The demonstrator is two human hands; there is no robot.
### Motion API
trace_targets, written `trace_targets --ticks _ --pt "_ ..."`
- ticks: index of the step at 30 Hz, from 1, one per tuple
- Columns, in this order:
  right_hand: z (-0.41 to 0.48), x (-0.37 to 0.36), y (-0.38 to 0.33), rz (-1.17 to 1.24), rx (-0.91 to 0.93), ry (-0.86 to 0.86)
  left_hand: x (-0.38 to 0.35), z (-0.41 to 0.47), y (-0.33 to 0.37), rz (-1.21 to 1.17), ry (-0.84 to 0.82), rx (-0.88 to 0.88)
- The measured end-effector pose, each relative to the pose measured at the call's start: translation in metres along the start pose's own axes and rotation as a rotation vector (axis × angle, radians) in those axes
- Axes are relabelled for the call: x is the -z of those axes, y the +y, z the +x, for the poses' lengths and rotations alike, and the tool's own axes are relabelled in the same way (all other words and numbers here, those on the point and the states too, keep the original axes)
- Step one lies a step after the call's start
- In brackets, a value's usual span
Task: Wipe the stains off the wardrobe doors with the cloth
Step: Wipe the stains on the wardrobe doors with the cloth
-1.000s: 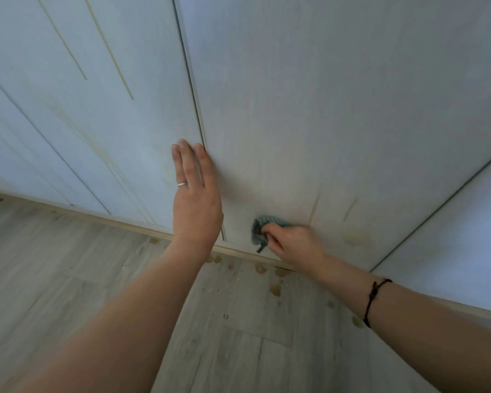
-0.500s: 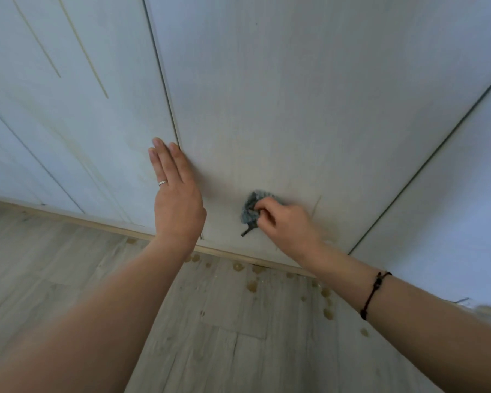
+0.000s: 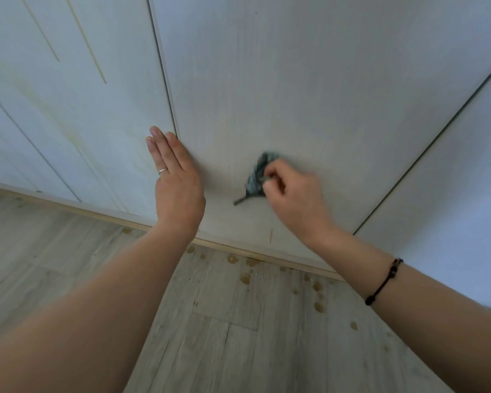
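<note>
Cloth (image 3: 257, 174): grey-green, bunched into a wad, pressed against the lower part of the middle wardrobe door (image 3: 295, 89), with a thin tail of fabric hanging out below left. We note the right hand (image 3: 294, 195) gripping it, fingers (image 3: 274, 180) curled and clamped on the wad; the hand is slightly blurred. The left hand (image 3: 179, 191) lies flat against the doors just left of the cloth, its fingers straight and together, tips at the seam (image 3: 165, 78) between the middle door and the left door (image 3: 102, 114). There is a ring (image 3: 163, 171) on the left hand and a dark cord bracelet (image 3: 383, 282) on the right wrist. We record yellowish streaks (image 3: 85, 43) running down the left door and one short brownish mark (image 3: 270, 236) low on the middle door. Amber droplets (image 3: 245, 277) are scattered on the wood-look floor (image 3: 224, 350), near the base strip (image 3: 97, 215).
</note>
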State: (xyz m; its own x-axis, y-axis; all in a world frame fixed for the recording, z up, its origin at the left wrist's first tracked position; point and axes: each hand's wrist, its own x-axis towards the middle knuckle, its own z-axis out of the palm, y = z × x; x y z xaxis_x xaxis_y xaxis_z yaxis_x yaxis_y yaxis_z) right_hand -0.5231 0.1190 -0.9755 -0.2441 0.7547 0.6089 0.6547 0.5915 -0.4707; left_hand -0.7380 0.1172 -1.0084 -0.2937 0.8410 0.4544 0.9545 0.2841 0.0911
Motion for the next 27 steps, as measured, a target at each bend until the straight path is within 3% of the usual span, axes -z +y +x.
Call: trace_targets --ticks 2,3,5,8,10,13,15,17,20,22,24,27 --pt "0.013 0.006 -0.004 0.058 0.028 0.139 -0.001 -0.001 0.002 -0.007 0.009 0.006" --pt "0.008 0.004 -0.001 0.052 0.035 0.117 -0.001 -0.002 0.003 -0.018 0.013 0.006" --pt "-0.022 -0.012 0.02 -0.022 0.007 -0.104 -0.001 -0.002 0.005 -0.039 0.01 0.015" --pt "-0.06 -0.03 0.039 -0.102 -0.198 -0.426 0.0 -0.002 0.002 -0.036 0.01 -0.009" --pt "-0.046 -0.034 0.027 0.013 -0.256 -0.378 0.001 -0.001 -0.007 -0.019 0.015 -0.066" --pt "-0.005 -0.027 -0.007 0.203 -0.138 -0.162 0.004 -0.002 -0.019 -0.054 0.032 -0.132" --pt "0.003 -0.029 -0.007 0.238 -0.057 -0.116 0.003 -0.004 -0.021 -0.058 0.043 -0.152" --pt "-0.022 -0.042 0.02 0.134 -0.031 -0.268 0.002 -0.004 -0.02 -0.069 0.037 -0.16" --pt "-0.081 -0.063 0.079 -0.137 -0.168 -0.752 0.004 -0.003 -0.019 -0.071 0.02 -0.158" --pt "-0.101 -0.068 0.097 -0.247 -0.262 -0.943 0.003 -0.003 -0.019 -0.073 0.016 -0.16" --pt "-0.09 -0.075 0.087 -0.234 -0.233 -0.87 0.002 -0.001 -0.018 -0.08 0.017 -0.152" --pt "-0.053 -0.087 0.045 0.017 -0.124 -0.494 -0.003 0.001 -0.013 -0.088 0.014 -0.101"
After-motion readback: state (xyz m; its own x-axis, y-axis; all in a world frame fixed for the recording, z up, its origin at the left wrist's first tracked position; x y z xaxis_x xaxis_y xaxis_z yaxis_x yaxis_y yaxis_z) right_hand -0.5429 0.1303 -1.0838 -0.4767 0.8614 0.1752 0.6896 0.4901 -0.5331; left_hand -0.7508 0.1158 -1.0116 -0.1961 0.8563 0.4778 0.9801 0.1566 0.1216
